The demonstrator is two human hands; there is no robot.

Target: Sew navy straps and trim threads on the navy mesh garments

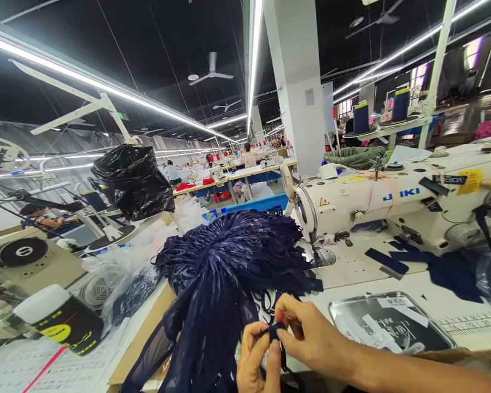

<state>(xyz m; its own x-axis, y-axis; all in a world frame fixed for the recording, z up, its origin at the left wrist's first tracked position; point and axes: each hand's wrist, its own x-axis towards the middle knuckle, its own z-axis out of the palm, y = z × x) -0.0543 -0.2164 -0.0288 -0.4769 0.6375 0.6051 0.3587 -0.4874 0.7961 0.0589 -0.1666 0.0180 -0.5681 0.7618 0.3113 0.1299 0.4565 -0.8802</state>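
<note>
Near the bottom centre, my left hand (257, 357) pinches a small dark navy fabric strip (273, 331) between thumb and fingers. My right hand (311, 335) comes in from the right and pinches the same strip, its fingertips almost touching those of my left hand. Just beyond and to the left lies a big heap of navy fabric straps and sheer pieces (229, 251), hanging over the table's front edge. The white sewing machine (352, 202) stands behind my right hand, its needle area beside the heap.
A metal tray (393, 322) with paper labels lies right of my hands. Navy fabric scraps (454, 273) rest on the machine bed. At left are a black-and-white container (61, 322), plastic bags and a black bag (135, 180) on a stand. People sit farther back.
</note>
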